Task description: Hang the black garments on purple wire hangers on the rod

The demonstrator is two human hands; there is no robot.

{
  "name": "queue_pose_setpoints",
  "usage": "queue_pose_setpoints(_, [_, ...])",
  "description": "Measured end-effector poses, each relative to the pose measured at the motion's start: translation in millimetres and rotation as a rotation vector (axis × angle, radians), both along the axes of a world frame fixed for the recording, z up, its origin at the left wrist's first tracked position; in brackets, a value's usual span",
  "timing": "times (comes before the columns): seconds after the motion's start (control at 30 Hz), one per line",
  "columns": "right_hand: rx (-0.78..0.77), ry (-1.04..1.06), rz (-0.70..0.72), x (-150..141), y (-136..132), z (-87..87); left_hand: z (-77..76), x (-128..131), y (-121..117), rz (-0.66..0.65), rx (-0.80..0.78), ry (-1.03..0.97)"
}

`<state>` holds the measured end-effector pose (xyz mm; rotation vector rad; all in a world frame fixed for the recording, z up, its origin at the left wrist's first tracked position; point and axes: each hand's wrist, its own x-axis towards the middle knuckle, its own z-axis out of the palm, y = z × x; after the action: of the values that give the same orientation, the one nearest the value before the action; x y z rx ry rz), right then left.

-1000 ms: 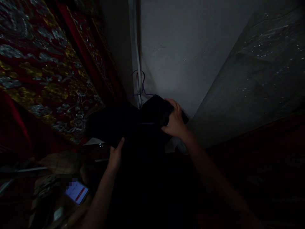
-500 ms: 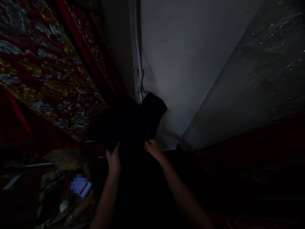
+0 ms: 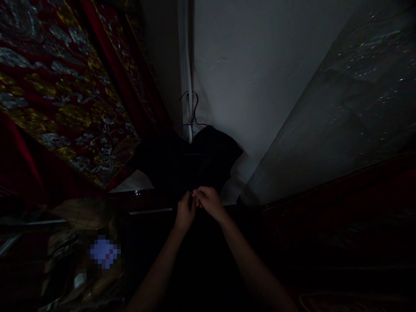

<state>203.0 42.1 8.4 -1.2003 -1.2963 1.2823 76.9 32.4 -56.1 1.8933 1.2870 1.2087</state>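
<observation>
A black garment [image 3: 212, 151] hangs on a thin dark hanger [image 3: 196, 110] against the wall. Its shoulders and neckline show, but the lower part merges into the darkness. My left hand [image 3: 186, 211] and my right hand [image 3: 210, 203] meet at the garment's front, fingertips close together. Both have their fingers pinched, seemingly on the cloth of the front; the exact edge or fastening between them is too dark to make out.
At the left hangs red cloth [image 3: 74, 117] with gold and silver embroidery. A pale strap or pipe [image 3: 187, 56] runs down the wall [image 3: 260, 78]. A sheet of clear plastic [image 3: 341, 108] covers the right side. Lower left, a blurred-out lit screen [image 3: 104, 252] lies among assorted items.
My left hand has moved right and up to meet my right hand. The garment's shoulders now spread wider on the hanger, and its left side has drawn inward.
</observation>
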Motion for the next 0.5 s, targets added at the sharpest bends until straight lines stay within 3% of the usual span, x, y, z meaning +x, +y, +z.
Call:
queue_pose_setpoints(0.17, [0.171, 0.137, -0.192, 11, 47, 98.1, -6.8, 12, -1, -0.062, -0.023, 0.075])
queue_pose_setpoints(0.23, [0.238, 0.149, -0.181, 10, 59, 132.5, 3.3, 15, 0, -0.093, -0.029, 0.101])
queue_pose_setpoints(0.3, [0.29, 0.131, -0.151, 7, 62, 150.6, 30.2, 14, 6, -0.134, -0.02, 0.115])
queue_pose_setpoints(0.37, [0.326, 0.104, -0.125, 4, 57, 153.2, 72.2, 9, 17, -0.142, 0.041, 0.092])
queue_pose_setpoints(0.5, [0.391, 0.05, -0.093, 5, 44, 142.2, 163.0, -5, 46, 0.046, 0.442, -0.084])
